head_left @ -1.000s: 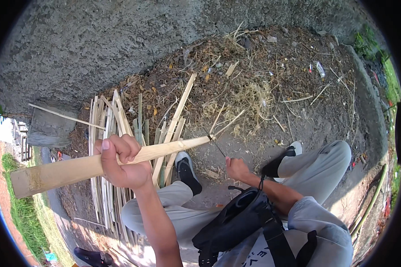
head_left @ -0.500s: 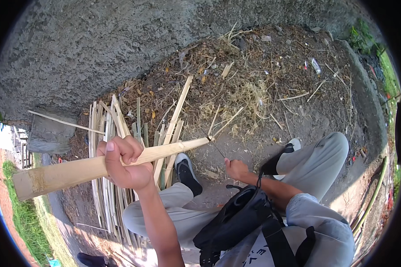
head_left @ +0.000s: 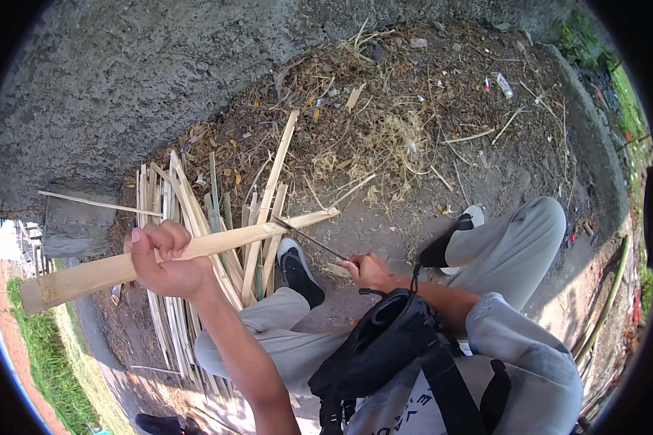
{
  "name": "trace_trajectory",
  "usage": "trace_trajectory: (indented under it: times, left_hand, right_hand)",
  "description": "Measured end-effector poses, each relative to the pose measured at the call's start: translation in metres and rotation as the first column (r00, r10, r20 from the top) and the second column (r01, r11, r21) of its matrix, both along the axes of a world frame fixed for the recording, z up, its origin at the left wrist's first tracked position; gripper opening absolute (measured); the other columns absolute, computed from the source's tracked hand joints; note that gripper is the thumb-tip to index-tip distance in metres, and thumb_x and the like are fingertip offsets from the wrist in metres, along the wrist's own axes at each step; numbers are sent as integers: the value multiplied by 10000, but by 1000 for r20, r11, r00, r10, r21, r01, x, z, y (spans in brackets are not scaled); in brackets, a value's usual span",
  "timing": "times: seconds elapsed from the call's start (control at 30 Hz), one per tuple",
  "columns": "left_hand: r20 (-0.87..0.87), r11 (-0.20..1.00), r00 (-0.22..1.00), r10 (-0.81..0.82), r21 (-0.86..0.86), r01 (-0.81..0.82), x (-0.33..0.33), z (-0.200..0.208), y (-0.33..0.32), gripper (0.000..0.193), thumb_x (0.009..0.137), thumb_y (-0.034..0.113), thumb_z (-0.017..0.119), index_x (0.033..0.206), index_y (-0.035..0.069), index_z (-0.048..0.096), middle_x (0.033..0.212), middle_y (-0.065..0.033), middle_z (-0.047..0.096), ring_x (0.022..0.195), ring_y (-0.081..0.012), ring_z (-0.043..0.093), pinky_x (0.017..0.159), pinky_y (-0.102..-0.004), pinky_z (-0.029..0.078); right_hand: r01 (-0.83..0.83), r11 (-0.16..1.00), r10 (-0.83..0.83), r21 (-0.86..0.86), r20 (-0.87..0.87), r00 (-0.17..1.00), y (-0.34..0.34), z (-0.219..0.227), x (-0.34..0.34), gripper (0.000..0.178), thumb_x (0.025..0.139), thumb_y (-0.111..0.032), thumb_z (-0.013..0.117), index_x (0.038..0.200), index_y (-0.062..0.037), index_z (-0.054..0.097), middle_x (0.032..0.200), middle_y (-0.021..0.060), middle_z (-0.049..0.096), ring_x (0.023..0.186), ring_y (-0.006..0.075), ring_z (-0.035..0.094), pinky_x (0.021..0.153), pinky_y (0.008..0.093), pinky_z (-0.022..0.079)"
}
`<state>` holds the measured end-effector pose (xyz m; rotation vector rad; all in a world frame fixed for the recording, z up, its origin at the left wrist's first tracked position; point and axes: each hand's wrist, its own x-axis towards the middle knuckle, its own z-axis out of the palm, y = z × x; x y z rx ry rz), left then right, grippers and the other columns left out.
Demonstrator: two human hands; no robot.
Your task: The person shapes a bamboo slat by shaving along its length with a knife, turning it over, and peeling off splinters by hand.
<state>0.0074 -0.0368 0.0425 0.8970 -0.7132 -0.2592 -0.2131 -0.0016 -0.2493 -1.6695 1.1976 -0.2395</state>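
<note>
My left hand (head_left: 170, 261) is closed around a long, pale bamboo strip (head_left: 232, 238). The strip's wide end points left and its narrow end points right. In my right hand (head_left: 372, 271) is a knife with a thin dark blade (head_left: 308, 236), its handle hidden by my fingers. The blade's far part meets the strip a little short of the narrow end. A thin shaving (head_left: 354, 190) stands out beside that end.
Many split strips (head_left: 174, 319) lie in a pile below my left arm, several leaning near my shoe (head_left: 299, 272). A rough grey wall (head_left: 159, 65) rises ahead. Curled shavings (head_left: 395, 145) and dry leaves litter the ground. A black bag (head_left: 374, 341) hangs at my front.
The blade has moved left along the strip, from its narrow tip to farther in. My left hand has shifted left and slightly down with the strip. My right hand has moved slightly left.
</note>
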Motion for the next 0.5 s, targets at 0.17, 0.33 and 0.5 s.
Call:
trace_trajectory:
  times: [0.17,0.33,0.5]
  left_hand:
    - [-43,997,997,71,38,-70,36,-3,5,413,912,222,468,588,159,219,514,21,190,422,-92,186,416,-263,138]
    - [-55,998,998,24,56,-21,40,-5,10,416,908,227,462,584,161,210,512,20,178,424,-92,190,422,-259,141]
    - [-46,998,998,52,46,-49,35,-2,8,403,911,212,452,582,152,227,503,18,189,416,-91,205,411,-254,147]
  right_hand:
    - [-8,1000,8,2,-13,1000,-5,28,-5,591,907,-576,469,857,-31,692,677,241,634,727,435,637,712,497,498]
    - [18,999,-17,-50,31,999,-9,34,-10,573,900,-556,491,833,-27,701,648,221,633,671,416,637,683,471,510]
    - [-11,995,13,-98,18,1000,-8,33,-9,553,892,-541,506,829,-25,696,626,203,630,652,413,636,676,470,514]
